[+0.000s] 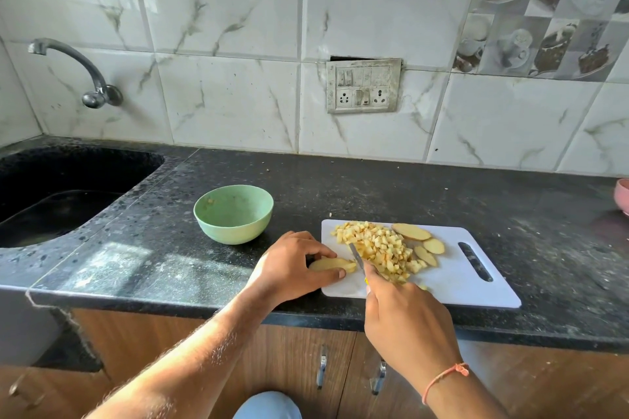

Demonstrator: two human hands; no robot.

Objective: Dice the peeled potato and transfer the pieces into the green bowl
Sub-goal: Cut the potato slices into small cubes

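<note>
A white cutting board lies on the black counter near its front edge. A heap of diced potato covers the board's left half, with three uncut slices behind and to the right of it. My left hand pinches a stack of potato slices at the board's left edge. My right hand grips a small knife whose blade meets the end of that stack. The green bowl stands left of the board and holds only a few scraps.
A black sink with a wall tap fills the left end of the counter. At the far right edge a pink bowl shows partly. A switch plate hangs on the tiled wall. Cabinet handles sit below the counter.
</note>
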